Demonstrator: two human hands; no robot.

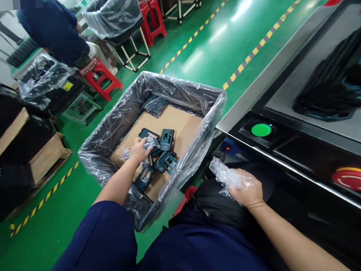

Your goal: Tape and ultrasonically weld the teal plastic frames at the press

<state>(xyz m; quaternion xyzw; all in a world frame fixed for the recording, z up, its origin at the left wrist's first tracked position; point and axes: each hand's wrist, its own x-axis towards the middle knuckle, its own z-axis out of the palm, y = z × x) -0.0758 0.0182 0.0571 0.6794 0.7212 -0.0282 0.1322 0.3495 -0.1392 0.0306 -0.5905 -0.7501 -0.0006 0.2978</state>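
In the lower centre of the frame the right hand [248, 192] has its fingers closed around a crumpled clear bag [224, 174]. Further up, the left hand [140, 150] is inside the lined box [105, 138] at the frame's centre, pinching a wrapped part [151, 143] that lies among dark parts [167, 162]. In the upper left stands a red stool [101, 77].

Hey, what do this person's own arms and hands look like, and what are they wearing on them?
Left hand and right hand are bare, with no gloves, rings or watch showing. Forearms are uncovered. A loose dark navy sleeve covers the left upper arm, matching the navy top, which bears a small white marking.
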